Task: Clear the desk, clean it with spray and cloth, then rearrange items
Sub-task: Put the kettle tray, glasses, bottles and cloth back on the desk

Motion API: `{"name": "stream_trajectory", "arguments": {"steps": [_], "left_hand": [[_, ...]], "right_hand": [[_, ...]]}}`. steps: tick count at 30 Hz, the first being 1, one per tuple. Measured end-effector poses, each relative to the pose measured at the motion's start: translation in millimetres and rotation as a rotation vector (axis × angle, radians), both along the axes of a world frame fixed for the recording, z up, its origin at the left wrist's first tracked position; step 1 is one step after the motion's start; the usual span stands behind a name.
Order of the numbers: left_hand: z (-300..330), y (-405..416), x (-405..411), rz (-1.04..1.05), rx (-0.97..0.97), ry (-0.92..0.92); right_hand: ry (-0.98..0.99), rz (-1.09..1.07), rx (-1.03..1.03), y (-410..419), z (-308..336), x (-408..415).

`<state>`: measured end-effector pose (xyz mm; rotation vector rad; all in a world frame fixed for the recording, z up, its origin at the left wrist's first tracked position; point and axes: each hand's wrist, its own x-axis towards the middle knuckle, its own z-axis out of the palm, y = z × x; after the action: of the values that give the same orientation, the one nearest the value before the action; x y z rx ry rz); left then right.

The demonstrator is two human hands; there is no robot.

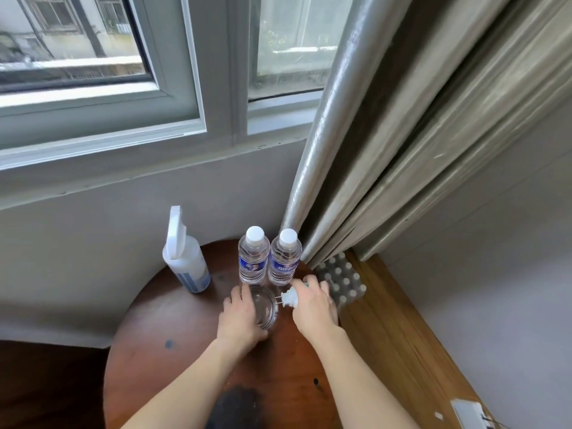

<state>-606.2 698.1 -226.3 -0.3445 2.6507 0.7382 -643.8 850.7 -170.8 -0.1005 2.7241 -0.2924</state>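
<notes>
The round table (173, 332) is showing dark reddish wood with a smooth, slightly glossy finish marked by dark spots. The two water bottles (253, 258) (284, 260) are looking like clear, glossy plastic with white caps and blue film labels. The spray bottle (185, 258) is appearing as translucent matt white plastic. The bowl (264, 308) is gleaming like clear glass. The curtain (387, 134) is hanging as sheeny, silvery-grey cloth. The floor (399, 332) is showing grained wood planks.

Window (93, 57) above, grey curtain (402, 134) at right, shrink-wrapped bottle pack (342, 281) on wood floor (399, 345) nr curtain.
</notes>
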Motion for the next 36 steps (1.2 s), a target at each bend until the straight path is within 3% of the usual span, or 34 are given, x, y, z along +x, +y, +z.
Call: {"name": "stream_trajectory", "arguments": {"steps": [13, 24, 36], "left_hand": [[75, -76, 51, 0.115, 0.101, 0.004], [164, -160, 134, 0.259, 0.081, 0.126], [235, -284, 248, 0.466, 0.122, 0.292]], "right_hand": [[0.038, 0.087, -0.057, -59, 59, 32], [0.052, 0.310, -0.063, -150, 135, 84], [0.102, 0.353, -0.185, -279, 203, 168]]}}
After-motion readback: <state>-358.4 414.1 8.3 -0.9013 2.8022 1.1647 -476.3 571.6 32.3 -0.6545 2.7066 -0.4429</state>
